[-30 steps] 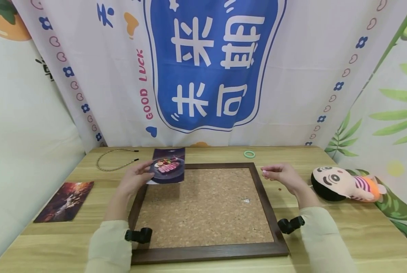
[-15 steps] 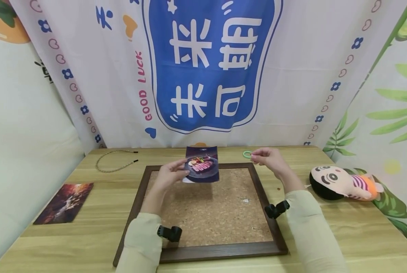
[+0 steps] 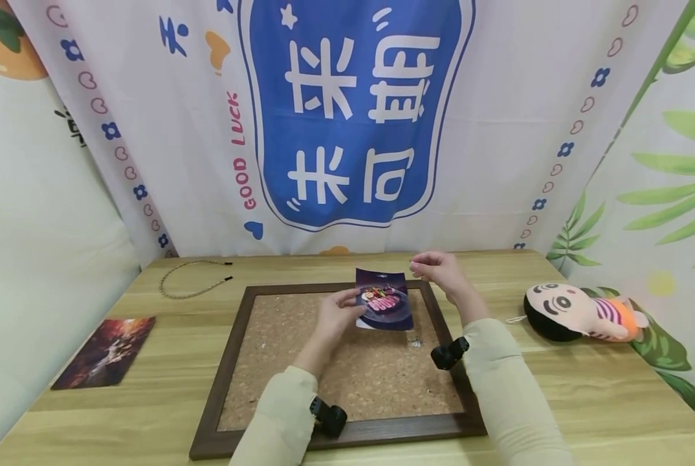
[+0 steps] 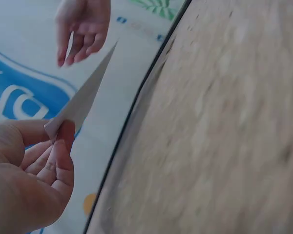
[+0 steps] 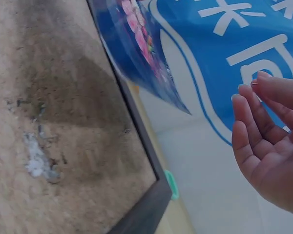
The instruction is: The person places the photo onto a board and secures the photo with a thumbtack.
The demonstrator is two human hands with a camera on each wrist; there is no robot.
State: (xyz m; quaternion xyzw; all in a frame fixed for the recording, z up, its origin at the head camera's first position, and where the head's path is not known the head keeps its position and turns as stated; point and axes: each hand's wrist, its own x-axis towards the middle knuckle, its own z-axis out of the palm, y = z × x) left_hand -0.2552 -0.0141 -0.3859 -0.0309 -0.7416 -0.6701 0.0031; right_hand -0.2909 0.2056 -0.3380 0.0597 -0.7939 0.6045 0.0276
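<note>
The left hand (image 3: 337,313) pinches a food photo (image 3: 386,304) above the corkboard (image 3: 289,369); at the photo's two o'clock, the right hand (image 3: 441,272) pinches a tiny item (image 5: 254,84).

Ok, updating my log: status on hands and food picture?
Left fingers pinch food picture, held above corkboard. Right fingers pinch tiny item, unidentifiable. Nothing visibly blocking.

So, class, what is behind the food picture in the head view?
Around the food picture, pinched by the left hand, show the cork board, the dark frame and some tabletop. The parts directly behind the picture are covered, so details there cannot be seen.
</note>
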